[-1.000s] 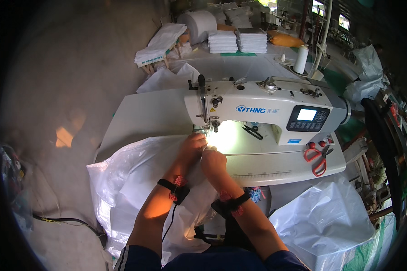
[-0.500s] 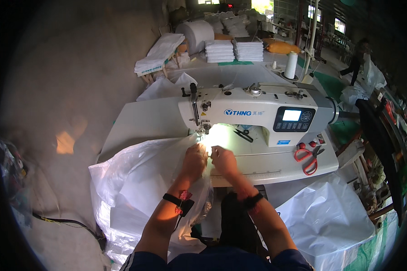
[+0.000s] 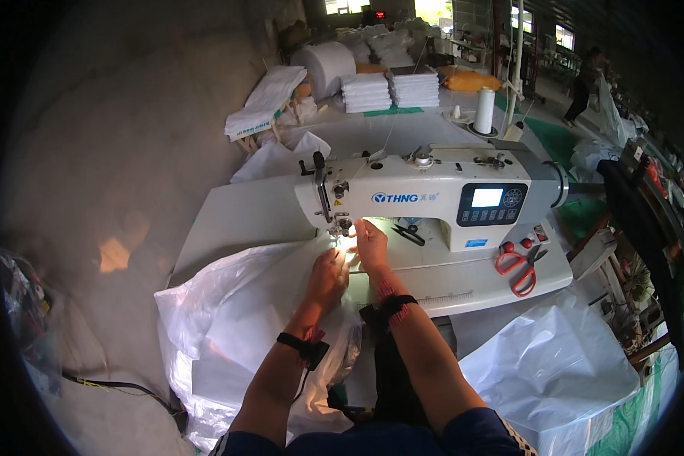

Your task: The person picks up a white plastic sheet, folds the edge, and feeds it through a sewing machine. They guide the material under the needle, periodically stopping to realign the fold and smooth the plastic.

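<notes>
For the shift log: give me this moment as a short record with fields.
Setting: workshop floor, white sewing machine on a white table
Left hand: pressing the white plastic sheet flat near the needle
Right hand: on the table bed beside the needle, under the machine's lamp
Grip: both hands flat on the material, fingers not closed around it
Sheet: spills off the table's front edge toward the floor
Nearby: red-handled scissors on the table's right; white thread cone behind the machine; stacks of folded white pieces beyond
</notes>
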Action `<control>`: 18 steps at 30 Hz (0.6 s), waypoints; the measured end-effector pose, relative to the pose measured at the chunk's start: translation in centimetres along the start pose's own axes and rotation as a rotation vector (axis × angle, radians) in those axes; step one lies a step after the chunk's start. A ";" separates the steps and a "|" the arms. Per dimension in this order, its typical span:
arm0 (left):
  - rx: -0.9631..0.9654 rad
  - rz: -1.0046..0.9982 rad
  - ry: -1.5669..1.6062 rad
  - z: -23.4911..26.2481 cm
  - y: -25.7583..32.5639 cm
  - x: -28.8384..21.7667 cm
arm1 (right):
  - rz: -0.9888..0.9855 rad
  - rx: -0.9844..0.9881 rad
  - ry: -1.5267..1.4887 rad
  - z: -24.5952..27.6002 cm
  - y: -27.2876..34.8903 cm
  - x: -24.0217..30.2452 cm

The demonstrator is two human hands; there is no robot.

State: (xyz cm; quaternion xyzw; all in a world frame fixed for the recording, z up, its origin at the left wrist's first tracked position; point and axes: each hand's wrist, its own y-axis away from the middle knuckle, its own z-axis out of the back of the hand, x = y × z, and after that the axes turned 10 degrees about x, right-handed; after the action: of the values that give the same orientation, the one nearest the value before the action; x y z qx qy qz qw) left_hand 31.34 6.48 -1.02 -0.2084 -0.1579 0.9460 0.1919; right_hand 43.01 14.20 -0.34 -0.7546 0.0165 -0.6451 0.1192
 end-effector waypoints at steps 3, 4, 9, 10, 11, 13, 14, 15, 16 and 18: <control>0.009 0.044 0.013 0.5 -0.4 -0.6 | -0.083 0.010 0.045 0.3 -0.8 0.3; -0.006 0.034 0.024 0.5 -0.5 -0.6 | -0.078 0.001 0.046 0.2 -0.8 0.3; -0.016 0.011 0.023 0.6 0.6 -0.7 | -0.086 -0.015 0.023 0.0 -0.6 0.3; -0.006 0.018 0.031 0.5 0.8 -1.0 | -0.069 -0.026 0.018 0.3 -0.8 0.0; 0.004 0.024 0.040 0.4 0.9 -1.3 | -0.052 -0.038 0.013 0.6 -0.9 -0.4; -0.013 0.028 0.076 0.1 1.6 -0.9 | -0.068 -0.048 0.019 0.3 -0.7 -0.5; -0.031 0.030 0.116 0.0 1.8 -0.6 | -0.083 -0.061 0.028 0.3 -0.7 -0.5; -0.031 0.033 0.114 0.1 1.9 -0.5 | -0.085 -0.058 0.027 0.2 -0.6 -0.3; -0.021 0.039 0.116 0.2 1.8 -0.3 | -0.089 -0.037 0.019 0.2 -0.4 -0.2; -0.012 0.047 0.118 0.4 1.6 0.1 | -0.094 -0.014 0.013 0.2 -0.3 0.0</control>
State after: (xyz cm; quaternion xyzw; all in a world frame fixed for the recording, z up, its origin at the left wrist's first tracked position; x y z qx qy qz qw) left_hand 30.63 5.03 -1.31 -0.2684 -0.1470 0.9354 0.1773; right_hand 43.21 14.53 -0.31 -0.7511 -0.0136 -0.6548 0.0833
